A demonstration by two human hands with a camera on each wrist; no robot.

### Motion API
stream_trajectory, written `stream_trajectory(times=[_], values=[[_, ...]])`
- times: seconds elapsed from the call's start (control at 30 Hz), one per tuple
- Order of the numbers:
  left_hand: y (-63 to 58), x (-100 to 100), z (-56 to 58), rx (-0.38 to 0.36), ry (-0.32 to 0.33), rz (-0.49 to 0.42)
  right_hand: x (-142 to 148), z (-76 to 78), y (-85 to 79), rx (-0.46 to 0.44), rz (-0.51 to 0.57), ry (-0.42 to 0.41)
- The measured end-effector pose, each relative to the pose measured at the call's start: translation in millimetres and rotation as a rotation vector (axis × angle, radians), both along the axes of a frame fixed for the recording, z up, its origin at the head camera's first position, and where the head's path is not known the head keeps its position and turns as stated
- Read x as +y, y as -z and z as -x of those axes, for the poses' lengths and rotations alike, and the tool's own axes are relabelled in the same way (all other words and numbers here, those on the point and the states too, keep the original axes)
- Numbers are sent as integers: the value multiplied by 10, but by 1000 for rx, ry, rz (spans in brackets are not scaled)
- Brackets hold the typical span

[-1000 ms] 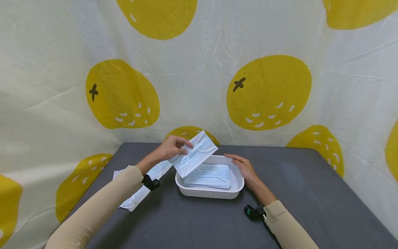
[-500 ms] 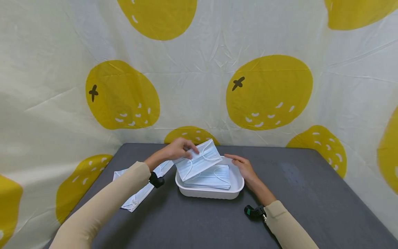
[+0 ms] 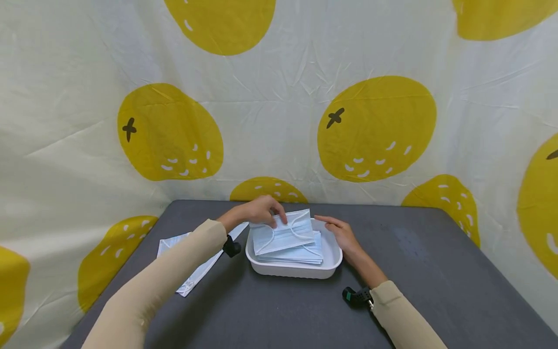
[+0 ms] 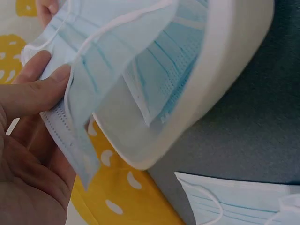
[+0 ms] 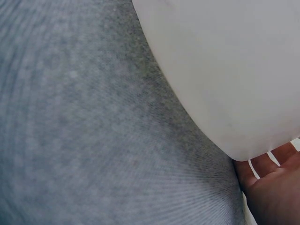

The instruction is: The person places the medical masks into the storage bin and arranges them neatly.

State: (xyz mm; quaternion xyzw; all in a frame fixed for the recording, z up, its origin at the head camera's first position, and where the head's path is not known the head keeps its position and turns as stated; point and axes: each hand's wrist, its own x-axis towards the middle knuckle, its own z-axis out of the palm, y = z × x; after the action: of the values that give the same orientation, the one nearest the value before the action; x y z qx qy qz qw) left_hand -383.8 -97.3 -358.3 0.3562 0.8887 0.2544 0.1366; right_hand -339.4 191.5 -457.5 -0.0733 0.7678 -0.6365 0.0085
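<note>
My left hand [image 3: 260, 212] pinches a light blue pleated face mask [image 3: 285, 240] at its far edge, thumb on one side and fingers on the other in the left wrist view. That mask hangs tilted over a white oval-cornered tray [image 3: 294, 272], its near part lying over a stack of several similar masks [image 3: 316, 252] inside. At the tray's right end, my right hand [image 3: 344, 238] rests against the outer wall with its fingers extended. In the right wrist view those fingers [image 5: 283, 152] reach behind the white wall; their tips are hidden.
More face masks [image 3: 196, 278] lie in a slanting row on the dark grey table [image 3: 279, 315], left of the tray and partly under my left forearm. A white curtain [image 3: 270, 121] with yellow fruit prints hangs behind the table.
My left hand has moved right and down with the face mask, bringing it from above the tray's left side to over the stack. The right hand and the tray have stayed put.
</note>
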Motion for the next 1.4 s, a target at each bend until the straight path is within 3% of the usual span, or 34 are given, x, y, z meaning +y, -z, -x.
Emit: stream_trajectory(times=[0.3,0.6,0.9,1.4], values=[[12,146,27,-58,34,79,-7,-4,4,11,9,1],[94,252,108,-198,86,44,-4,-5,3,7,5,-2],[160,324,114,-157,47,95,-9,15,10,6,0,6],[179,341,100,-157,50,151,-19,29,14,19,-10,1]])
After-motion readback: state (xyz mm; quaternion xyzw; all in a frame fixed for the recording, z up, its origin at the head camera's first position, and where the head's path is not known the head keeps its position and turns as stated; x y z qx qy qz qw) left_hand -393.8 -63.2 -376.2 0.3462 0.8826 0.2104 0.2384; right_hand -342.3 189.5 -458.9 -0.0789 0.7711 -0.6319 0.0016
